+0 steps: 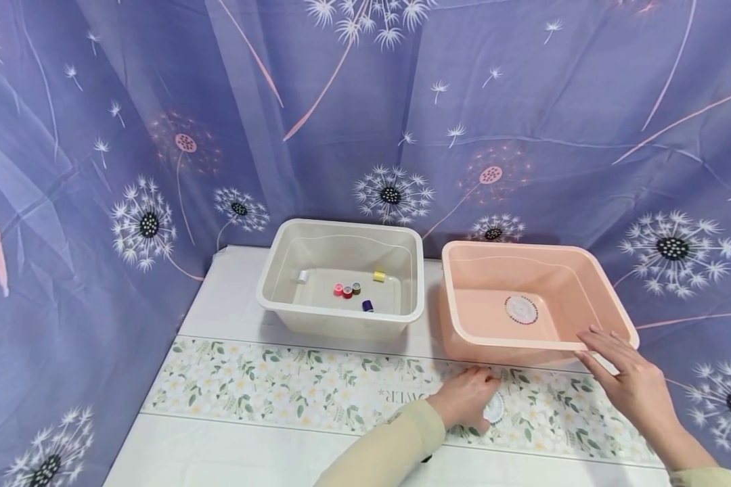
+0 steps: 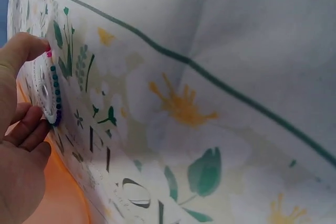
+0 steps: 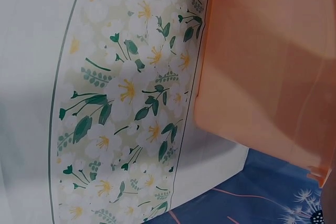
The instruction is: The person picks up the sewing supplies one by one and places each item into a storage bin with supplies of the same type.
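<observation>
My left hand (image 1: 469, 399) is at the table in front of the peach bin (image 1: 493, 348). It grips a pin wheel (image 1: 495, 409), a round white disc ringed with coloured bead-headed pins. In the left wrist view, thumb and fingertips hold opposite edges of the wheel (image 2: 44, 90), close over the flowered cloth. Another pin wheel (image 1: 521, 310) lies flat on the floor of the peach bin. My right hand (image 1: 630, 379) rests at that bin's front right rim, its fingers extended and holding nothing.
Left of the peach bin stands a cream bin (image 1: 341, 325) with several small thread spools inside, including a yellow spool (image 1: 379, 276) and a dark blue spool (image 1: 367, 306). A white cloth with a floral band (image 1: 268, 385) covers the table. A purple dandelion-print curtain (image 1: 341, 101) hangs behind.
</observation>
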The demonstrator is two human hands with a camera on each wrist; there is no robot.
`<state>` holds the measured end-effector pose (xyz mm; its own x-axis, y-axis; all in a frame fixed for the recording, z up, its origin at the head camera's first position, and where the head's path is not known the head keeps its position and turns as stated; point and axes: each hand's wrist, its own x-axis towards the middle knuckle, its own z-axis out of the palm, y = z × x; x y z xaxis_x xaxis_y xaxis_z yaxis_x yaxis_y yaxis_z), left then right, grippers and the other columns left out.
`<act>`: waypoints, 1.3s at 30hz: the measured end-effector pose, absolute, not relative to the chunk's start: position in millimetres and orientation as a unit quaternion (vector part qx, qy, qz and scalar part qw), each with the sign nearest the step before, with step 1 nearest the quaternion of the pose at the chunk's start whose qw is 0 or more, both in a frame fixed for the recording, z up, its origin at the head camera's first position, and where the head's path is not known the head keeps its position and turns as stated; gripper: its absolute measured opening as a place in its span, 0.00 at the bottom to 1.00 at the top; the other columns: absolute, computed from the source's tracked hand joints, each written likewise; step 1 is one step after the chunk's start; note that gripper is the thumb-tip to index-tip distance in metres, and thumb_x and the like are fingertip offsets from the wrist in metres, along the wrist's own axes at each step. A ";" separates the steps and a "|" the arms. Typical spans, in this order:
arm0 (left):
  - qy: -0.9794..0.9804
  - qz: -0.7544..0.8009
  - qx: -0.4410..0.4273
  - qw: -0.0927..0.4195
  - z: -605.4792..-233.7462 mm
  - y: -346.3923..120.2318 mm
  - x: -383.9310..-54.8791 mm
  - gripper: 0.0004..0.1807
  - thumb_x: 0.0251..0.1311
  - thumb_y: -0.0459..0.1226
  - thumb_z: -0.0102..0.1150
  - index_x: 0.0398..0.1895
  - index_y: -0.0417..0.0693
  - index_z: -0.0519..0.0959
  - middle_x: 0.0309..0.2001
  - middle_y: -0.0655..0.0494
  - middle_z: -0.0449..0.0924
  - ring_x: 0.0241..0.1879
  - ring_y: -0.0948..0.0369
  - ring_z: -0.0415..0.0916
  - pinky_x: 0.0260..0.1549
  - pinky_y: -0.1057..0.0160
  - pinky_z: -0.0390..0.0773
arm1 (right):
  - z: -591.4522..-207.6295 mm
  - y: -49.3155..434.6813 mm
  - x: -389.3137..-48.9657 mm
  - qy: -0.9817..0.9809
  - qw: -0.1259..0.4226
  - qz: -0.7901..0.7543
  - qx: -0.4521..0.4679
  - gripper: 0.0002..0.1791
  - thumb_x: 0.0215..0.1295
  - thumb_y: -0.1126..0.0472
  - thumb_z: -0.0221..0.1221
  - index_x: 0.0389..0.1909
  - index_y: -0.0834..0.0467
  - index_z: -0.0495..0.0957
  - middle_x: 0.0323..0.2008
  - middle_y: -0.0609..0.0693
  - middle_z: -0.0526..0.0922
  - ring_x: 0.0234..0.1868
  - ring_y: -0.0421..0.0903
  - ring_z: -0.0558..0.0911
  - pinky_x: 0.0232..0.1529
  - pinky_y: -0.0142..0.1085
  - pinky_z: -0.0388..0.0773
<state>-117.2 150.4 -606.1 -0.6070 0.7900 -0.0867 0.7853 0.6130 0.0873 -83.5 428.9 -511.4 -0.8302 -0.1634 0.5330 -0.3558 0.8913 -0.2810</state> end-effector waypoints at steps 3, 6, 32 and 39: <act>0.895 0.020 0.443 0.059 -606.9 149.5 -118.1 0.47 0.51 0.63 0.79 0.73 0.59 0.75 0.63 0.66 0.74 0.63 0.69 0.71 0.70 0.75 0.66 | -511.1 429.0 -83.8 -0.938 0.256 0.189 0.139 0.28 0.55 0.68 0.77 0.59 0.56 0.88 0.61 0.61 0.86 0.74 0.17 0.59 0.71 0.11 0.51; 0.890 0.017 0.453 0.049 -609.2 147.9 -118.9 0.47 0.52 0.65 0.78 0.73 0.58 0.76 0.65 0.66 0.75 0.64 0.69 0.71 0.71 0.75 0.66 | -510.7 429.5 -84.0 -0.938 0.257 0.188 0.139 0.28 0.55 0.67 0.77 0.59 0.56 0.88 0.61 0.59 0.86 0.74 0.17 0.59 0.71 0.11 0.51; 0.879 0.005 0.475 0.025 -609.7 144.5 -115.8 0.46 0.52 0.65 0.77 0.71 0.56 0.77 0.62 0.63 0.76 0.61 0.67 0.72 0.70 0.74 0.69 | -513.1 429.8 -82.7 -0.933 0.266 0.194 0.148 0.26 0.58 0.65 0.77 0.60 0.55 0.88 0.60 0.60 0.87 0.74 0.18 0.60 0.69 0.09 0.52; 0.875 0.016 0.483 0.034 -608.1 139.9 -115.5 0.47 0.55 0.65 0.75 0.74 0.55 0.75 0.66 0.62 0.74 0.66 0.67 0.71 0.74 0.73 0.65 | -513.3 429.9 -82.3 -0.932 0.265 0.199 0.147 0.25 0.62 0.62 0.76 0.61 0.53 0.87 0.63 0.52 0.85 0.74 0.18 0.61 0.69 0.10 0.52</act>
